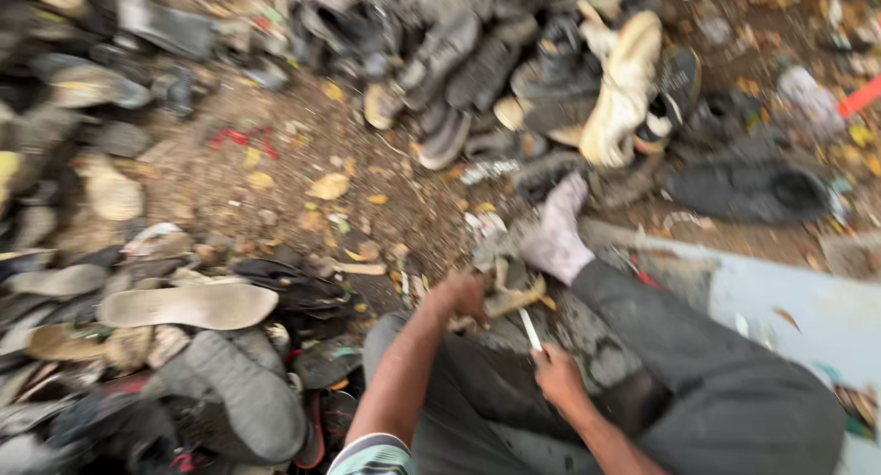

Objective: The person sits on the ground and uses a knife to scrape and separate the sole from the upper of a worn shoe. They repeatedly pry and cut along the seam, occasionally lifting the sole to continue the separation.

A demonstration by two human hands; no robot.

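Right hand (557, 376) grip clenched on blade (530, 330), left hand (462, 296) grasping shoe scrap (514, 296), worn shoes (477, 71) beyond

The person wears dark grey trousers (725, 392) and a grey sock (555, 236). A striped short sleeve (372, 457) covers the left upper arm.

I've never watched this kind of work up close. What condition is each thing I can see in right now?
Left hand: closed on a tan scrap.
Right hand: grip shut on a thin white blade.
Pale insole: lying flat, loose.
Shoe pile: worn, jumbled.
Ground: littered with leaves.
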